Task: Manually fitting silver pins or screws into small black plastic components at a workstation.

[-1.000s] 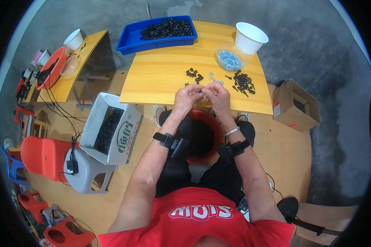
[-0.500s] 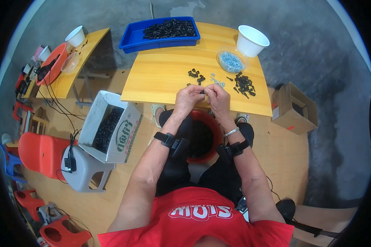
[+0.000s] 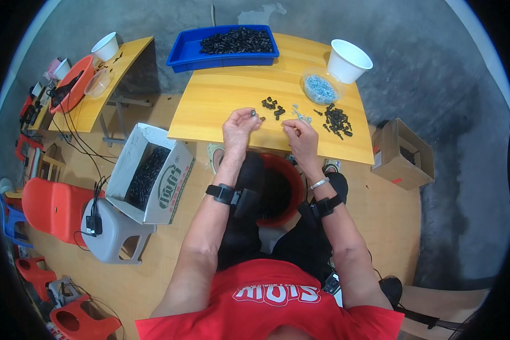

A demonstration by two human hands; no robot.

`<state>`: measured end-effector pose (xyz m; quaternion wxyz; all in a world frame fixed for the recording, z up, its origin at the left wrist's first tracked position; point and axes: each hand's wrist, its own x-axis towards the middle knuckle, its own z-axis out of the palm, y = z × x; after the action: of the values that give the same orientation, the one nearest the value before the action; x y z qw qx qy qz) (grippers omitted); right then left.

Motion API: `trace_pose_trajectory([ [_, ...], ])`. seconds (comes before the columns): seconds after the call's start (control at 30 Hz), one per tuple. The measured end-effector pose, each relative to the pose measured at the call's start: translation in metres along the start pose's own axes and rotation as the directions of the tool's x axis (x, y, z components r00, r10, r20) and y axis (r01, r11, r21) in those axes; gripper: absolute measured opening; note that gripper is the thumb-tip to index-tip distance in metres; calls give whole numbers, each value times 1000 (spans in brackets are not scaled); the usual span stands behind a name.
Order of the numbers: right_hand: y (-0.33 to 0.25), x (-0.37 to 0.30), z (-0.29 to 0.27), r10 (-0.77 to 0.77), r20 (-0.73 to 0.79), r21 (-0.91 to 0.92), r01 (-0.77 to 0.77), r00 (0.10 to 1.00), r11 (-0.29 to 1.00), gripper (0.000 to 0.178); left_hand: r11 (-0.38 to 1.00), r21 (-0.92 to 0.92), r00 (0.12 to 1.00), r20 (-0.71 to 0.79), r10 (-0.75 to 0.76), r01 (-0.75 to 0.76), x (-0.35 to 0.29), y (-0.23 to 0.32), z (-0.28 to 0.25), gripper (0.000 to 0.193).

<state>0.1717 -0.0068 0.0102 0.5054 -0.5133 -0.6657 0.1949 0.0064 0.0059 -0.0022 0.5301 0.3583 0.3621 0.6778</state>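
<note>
At ten o'clock, a second tabletop (image 3: pixel 126 59) carries an orange basin (image 3: pixel 83 66) and a white tub (image 3: pixel 105 49). A grey stool (image 3: pixel 109 233), with a black adapter (image 3: pixel 94 225) on its seat, stands at eight o'clock beside a red chair (image 3: pixel 54 209), and a small red stool (image 3: pixel 95 326) sits farther out between seven and eight. The mottled grey wall (image 3: pixel 464 170) spans twelve to three o'clock.

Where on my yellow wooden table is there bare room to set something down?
Widest: the left side of the yellow wooden table, between the rectangular blue plastic tray and left hand. Another patch: between that tray and the round clear plastic bowl. Crowded: the right front, with small black parts, loose silvery pieces and the right hand.
</note>
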Motion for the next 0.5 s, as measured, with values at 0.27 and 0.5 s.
trace_pose_trajectory([
  [0.27, -5, 20, 42, -285, 33, -263, 283, 958, 922, 11, 998, 57, 998, 61, -14, 11, 7, -1, -12, 20],
  [0.5, 5, 20, 50, -359, 177, -364, 399, 917, 842, 7, 993, 116, 992, 124, -34, 20, 5, -1, -14, 22],
])
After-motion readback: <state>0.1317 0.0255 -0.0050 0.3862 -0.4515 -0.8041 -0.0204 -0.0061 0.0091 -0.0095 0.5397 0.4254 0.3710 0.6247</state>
